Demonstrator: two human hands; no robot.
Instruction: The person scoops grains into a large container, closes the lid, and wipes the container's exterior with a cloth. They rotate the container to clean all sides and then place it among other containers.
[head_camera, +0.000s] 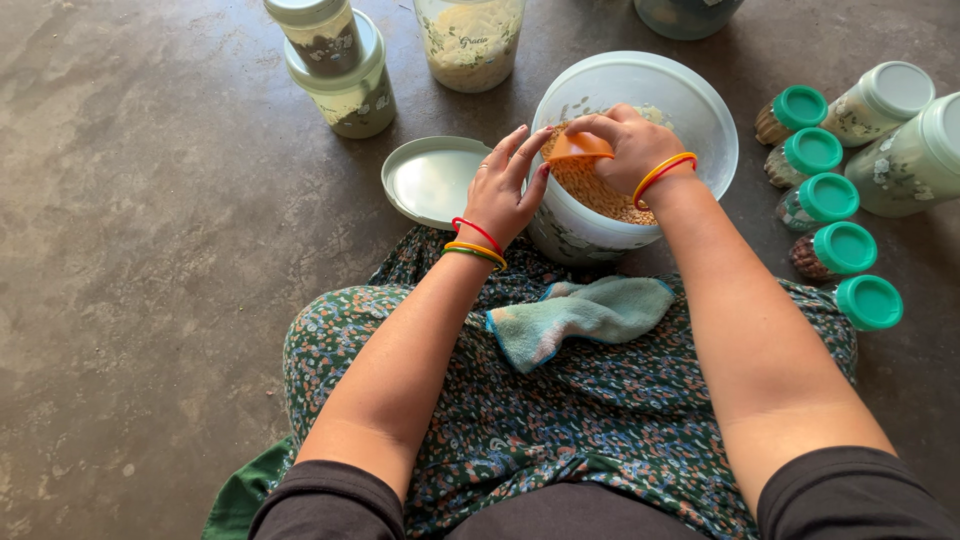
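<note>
1. on the grey floor in front of your lap stands a large translucent tub (690, 110), tilted toward you, with orange-tan grain (600, 190) lying in its lower side.
2. your right hand (630, 145) reaches into the tub, its fingers clamped on a small orange scoop (578, 147) held just above the grain.
3. your left hand (505, 190) rests against the tub's near rim, fingers spread apart and clasping nothing; red, orange and green bangles (476, 243) circle that wrist.
4. a round pale lid (432, 180) lies flat on the floor just left of the tub.
5. a teal cloth (580, 315) lies crumpled on your flowered skirt (560, 420), near the tub's base.
6. to the right, five small jars with green screw caps (828, 197) lie in a curved row, with two pale-lidded bottles (895, 130) lying behind them.
7. at the top left, two pale-lidded tubs (345, 65) stand stacked; beside them stands a taller clear jar (470, 40) of pale grain with a leafy label.
</note>
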